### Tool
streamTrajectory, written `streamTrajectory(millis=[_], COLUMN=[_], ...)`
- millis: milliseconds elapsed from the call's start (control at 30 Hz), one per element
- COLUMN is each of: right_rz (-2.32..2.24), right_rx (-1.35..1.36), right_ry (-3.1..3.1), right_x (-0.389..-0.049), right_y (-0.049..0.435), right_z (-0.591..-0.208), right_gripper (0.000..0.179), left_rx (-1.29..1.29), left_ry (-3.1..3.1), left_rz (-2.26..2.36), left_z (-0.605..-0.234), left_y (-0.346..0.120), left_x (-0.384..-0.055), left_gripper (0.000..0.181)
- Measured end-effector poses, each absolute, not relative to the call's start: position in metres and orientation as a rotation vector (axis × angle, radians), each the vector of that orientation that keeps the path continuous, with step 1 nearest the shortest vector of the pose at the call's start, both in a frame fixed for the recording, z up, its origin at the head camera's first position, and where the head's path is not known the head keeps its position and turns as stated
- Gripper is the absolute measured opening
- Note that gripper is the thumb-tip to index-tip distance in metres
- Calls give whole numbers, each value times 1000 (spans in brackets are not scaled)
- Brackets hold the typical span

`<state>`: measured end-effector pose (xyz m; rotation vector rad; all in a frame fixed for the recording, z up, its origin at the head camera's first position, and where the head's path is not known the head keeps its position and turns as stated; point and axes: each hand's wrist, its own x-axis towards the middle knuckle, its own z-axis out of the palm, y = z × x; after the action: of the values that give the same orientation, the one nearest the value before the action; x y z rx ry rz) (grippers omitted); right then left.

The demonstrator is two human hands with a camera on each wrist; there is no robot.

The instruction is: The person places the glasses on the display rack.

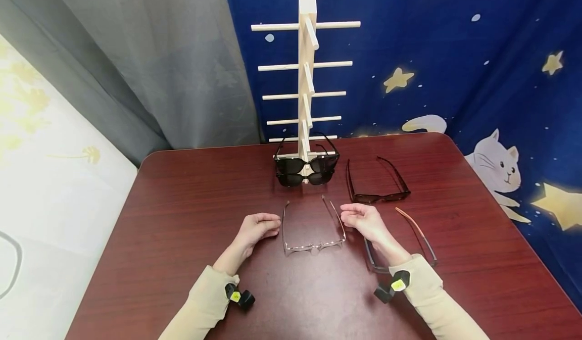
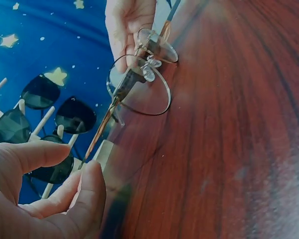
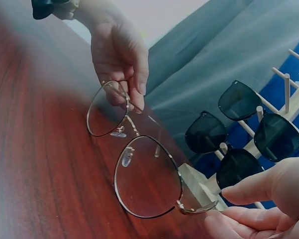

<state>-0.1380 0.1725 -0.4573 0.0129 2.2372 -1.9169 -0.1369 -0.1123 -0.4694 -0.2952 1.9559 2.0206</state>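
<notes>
While the left hand (image 1: 256,230) gapes slightly, the right hand (image 1: 365,223) gapes beside glasses (image 1: 313,247).

At four o'clock in the head view, the right hand and wrist (image 1: 367,223) partly hide the grey-framed, orange-tipped eyeglasses (image 1: 423,236). The right-wrist view crops the pale wooden peg rack (image 3: 287,94) at two o'clock and blurs the reddish-brown tabletop (image 3: 20,69) at ten.

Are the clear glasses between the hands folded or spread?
Spread: the head view shows the clear glasses with both temples extended and wide apart, not crossed.
</notes>
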Motion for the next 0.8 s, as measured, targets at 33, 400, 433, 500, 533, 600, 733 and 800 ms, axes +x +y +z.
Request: streamTrajectory(millis=[33, 400, 433, 500, 533, 600, 733, 800], right_rz=[-1898, -1732, -1719, -1701, -1693, -1684, -1670, -1669], right_rx=[8, -15, -22, -26, -30, -36, -35, -36], right_ry=[2246, 2407, 2416, 2429, 2433, 2433, 2431, 2426], right_x=[-137, -136, -135, -135, -135, -134, -134, -134], right_y=[172, 167, 167, 166, 165, 165, 165, 165], right_z=[-458, -462, -463, -462, -462, -463, -463, -464], right_gripper=[34, 30, 30, 30, 29, 29, 28, 27], left_rx=[-288, -224, -224, -231, -231, -235, -238, -242], left_ry=[1954, 1957, 1952, 1943, 1940, 1932, 1916, 1904], left_rz=[2009, 1915, 1915, 1914, 1916, 1916, 1916, 1916], left_z=[-470, -474, -474, -475, -475, -476, -477, -478], left_y=[-111, -106, -105, -105, -104, -104, -104, -105], left_x=[-135, -127, -127, -127, -127, -127, -127, -128], left_gripper=[26, 22, 21, 19, 19, 18, 17, 17])
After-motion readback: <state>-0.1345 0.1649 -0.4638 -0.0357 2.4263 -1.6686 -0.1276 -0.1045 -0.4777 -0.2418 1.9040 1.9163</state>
